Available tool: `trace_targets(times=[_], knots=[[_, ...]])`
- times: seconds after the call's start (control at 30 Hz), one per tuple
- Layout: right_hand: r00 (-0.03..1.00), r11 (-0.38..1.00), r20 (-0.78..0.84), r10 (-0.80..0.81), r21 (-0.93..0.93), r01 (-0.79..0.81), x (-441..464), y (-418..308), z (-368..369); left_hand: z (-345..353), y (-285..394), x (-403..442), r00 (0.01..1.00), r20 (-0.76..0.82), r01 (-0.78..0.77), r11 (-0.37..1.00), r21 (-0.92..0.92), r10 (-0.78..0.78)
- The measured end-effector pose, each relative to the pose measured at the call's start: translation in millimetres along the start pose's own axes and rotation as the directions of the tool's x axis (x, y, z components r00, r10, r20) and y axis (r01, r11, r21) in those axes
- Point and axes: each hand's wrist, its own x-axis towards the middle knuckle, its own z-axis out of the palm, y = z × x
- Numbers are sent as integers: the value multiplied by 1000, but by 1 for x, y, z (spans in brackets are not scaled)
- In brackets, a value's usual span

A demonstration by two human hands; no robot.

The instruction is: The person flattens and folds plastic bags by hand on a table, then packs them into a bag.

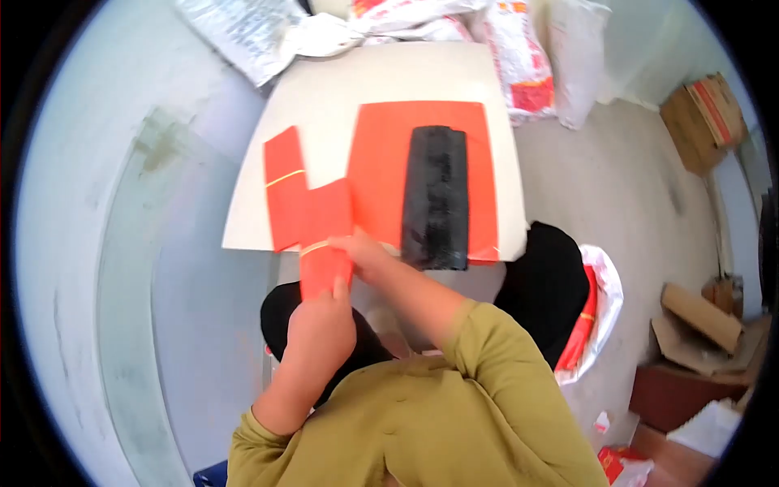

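Note:
A bundle of red paper (327,209) with a yellow band around it is held over the table's near left edge. My left hand (326,318) grips its near end, fingers closed. At the bundle's right side, beside the band, my right hand (359,250) pinches it. A second banded red paper bundle (284,199) lies on the table just left of the held one. To the right, a large red sheet or stack of sheets (377,154) lies flat. On it rests a long black strip-like slab (436,195), its near end reaching past the red paper.
The pale table (389,69) has rounded corners. White and red printed sacks (523,69) stand behind it. An open white bag (596,316) with red contents sits by my right knee. Cardboard boxes (706,122) and flattened cardboard (698,325) lie on the right.

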Motion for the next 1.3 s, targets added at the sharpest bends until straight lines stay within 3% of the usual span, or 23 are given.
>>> trace_targets(times=[0.03,0.07,0.13,0.2,0.23,0.33,0.43,0.47,0.53,0.57,0.67,0.73,0.77,0.87,0.9,1.0,1.1,1.23,1.3], knots=[[999,999,7,-35,-5,35,-13,-10,10,6,5,-5,993,-86,-73,997,32,75],[997,997,0,-73,-15,73,-31,-25,21,-4,16,-4,998,42,-41,997,60,39],[987,985,-14,-161,52,162,-45,-32,5,-44,35,-8,975,107,-179,976,-123,193],[950,954,83,-301,47,298,-94,-76,2,-58,42,-8,899,118,-383,887,-258,422],[940,940,20,-339,-11,340,-128,-107,9,-64,44,-2,816,81,-519,787,-334,573],[878,883,-97,-469,-68,465,-224,-162,-28,-59,56,24,598,-71,-664,444,-602,798],[777,791,-160,-609,-42,611,-349,-204,-66,-52,92,48,512,-99,-649,309,-696,853],[746,776,-221,-629,-121,619,-391,-210,-88,-47,105,58,494,-117,-641,270,-718,862],[588,678,-344,-732,-284,678,-461,-200,-128,-44,134,73,483,-58,-544,248,-802,874],[451,586,-388,-803,-379,717,-489,-191,-146,-36,147,81,494,-20,-478,253,-841,869],[366,622,-514,-776,-522,584,-552,-164,-192,-17,193,100,527,75,-293,264,-919,847],[420,728,-598,-683,-506,462,-572,-142,-217,-7,226,115,552,132,-193,280,-940,824],[444,776,-637,-630,-490,398,-576,-131,-229,-2,241,125,542,124,-220,282,-934,831],[615,894,-649,-449,-327,307,-577,-102,-279,11,287,153,576,191,-136,323,-936,795],[618,920,-681,-392,-277,279,-573,-90,-300,15,303,163,586,234,-111,363,-925,776],[489,876,-764,-421,-483,-1,-546,-49,-375,38,358,192,645,289,-113,463,-879,707],[190,788,-851,-489,-524,-323,-521,-23,-413,70,402,226,595,292,-348,568,-746,748],[97,812,-873,-478,-482,-330,-509,-29,-394,93,467,246,478,272,-746,550,-375,835],[45,693,-769,-637,-598,-403,-507,-39,-384,125,493,265,445,237,-801,502,-327,864]])
